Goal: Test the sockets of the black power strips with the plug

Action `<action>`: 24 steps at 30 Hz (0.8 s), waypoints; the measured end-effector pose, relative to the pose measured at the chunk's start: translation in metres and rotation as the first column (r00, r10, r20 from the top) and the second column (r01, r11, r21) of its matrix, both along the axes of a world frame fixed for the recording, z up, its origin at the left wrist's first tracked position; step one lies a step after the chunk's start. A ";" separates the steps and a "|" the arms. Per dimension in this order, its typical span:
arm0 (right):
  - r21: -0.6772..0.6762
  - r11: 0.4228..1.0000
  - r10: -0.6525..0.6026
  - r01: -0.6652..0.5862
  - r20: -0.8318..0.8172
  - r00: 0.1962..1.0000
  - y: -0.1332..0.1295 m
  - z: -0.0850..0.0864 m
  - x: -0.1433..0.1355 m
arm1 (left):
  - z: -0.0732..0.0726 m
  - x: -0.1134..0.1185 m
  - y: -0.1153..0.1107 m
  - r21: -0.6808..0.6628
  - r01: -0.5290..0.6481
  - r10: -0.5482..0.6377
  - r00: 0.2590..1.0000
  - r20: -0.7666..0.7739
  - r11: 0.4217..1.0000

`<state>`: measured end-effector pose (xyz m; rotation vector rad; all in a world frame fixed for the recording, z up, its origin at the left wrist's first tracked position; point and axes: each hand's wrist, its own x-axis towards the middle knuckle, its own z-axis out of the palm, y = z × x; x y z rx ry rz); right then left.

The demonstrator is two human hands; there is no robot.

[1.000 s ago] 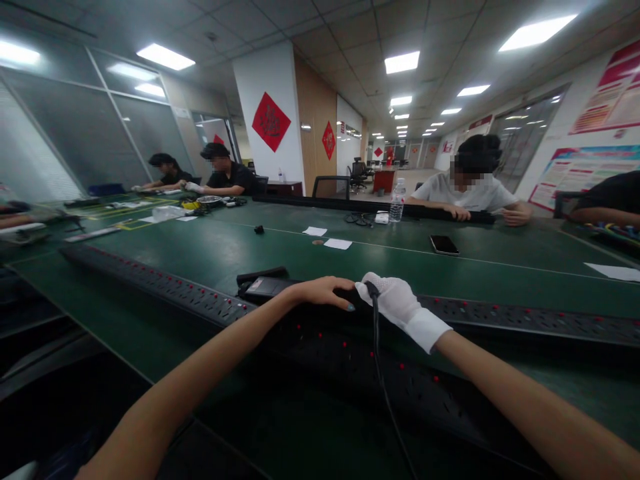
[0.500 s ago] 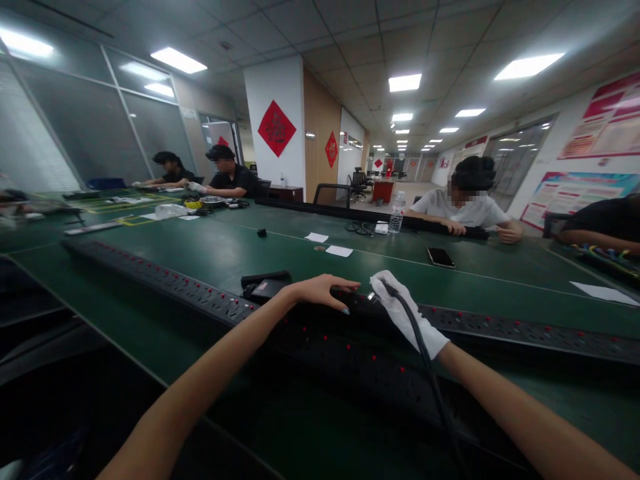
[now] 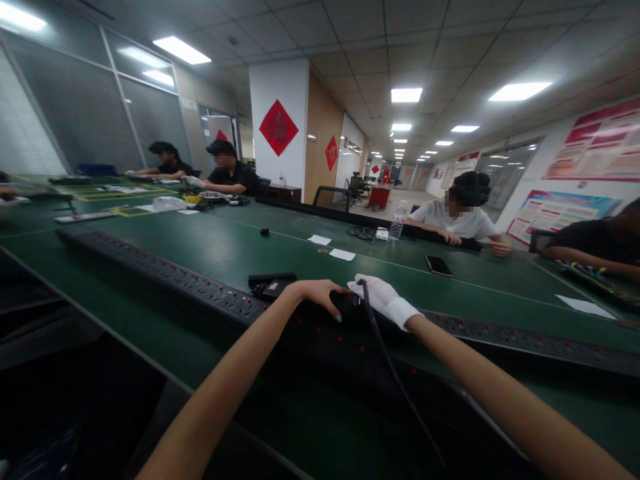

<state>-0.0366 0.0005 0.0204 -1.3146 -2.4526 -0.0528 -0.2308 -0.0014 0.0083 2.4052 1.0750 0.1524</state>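
My left hand (image 3: 320, 295) is bare and curves over a black power strip (image 3: 240, 301), its thumb on the near side and its fingers on the far side. Close beside it, my right hand (image 3: 377, 299), in a white glove, grips a black plug whose metal prongs (image 3: 357, 299) point toward the left hand. From the glove a black cable (image 3: 387, 360) hangs down toward me. Nearer to me lies a dark strip with red dots (image 3: 340, 339), partly covered by my left arm. What lies between the two hands is too dark to make out fully.
Black boxy items (image 3: 273, 283) sit behind my left wrist on the green table (image 3: 220, 250). Farther off are white papers (image 3: 343, 255), a phone (image 3: 439, 265), a water bottle (image 3: 398, 221) and a coiled cable (image 3: 361, 232). Several people sit around the table.
My right hand has moved left with the plug, closer to my left hand, and has turned flatter. The cable now hangs farther left. My left hand keeps nearly the same place.
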 end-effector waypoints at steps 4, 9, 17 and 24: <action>-0.006 1.000 -0.006 0.006 0.067 0.998 -0.001 0.000 -0.001 | 0.001 0.000 0.004 -0.024 0.017 -0.016 1.000 0.017 1.000; 0.086 0.995 -0.054 0.041 0.145 0.988 -0.022 -0.004 0.006 | 0.003 0.001 0.004 -0.045 0.031 -0.029 0.999 0.045 0.999; 0.213 0.977 -0.077 0.031 0.214 0.974 -0.040 -0.015 0.000 | 0.004 -0.001 0.007 -0.090 0.055 -0.048 0.995 0.087 0.994; 0.232 0.972 -0.085 0.041 0.185 0.979 -0.042 -0.022 0.003 | 0.001 0.000 0.005 -0.111 0.107 -0.091 0.986 0.137 0.988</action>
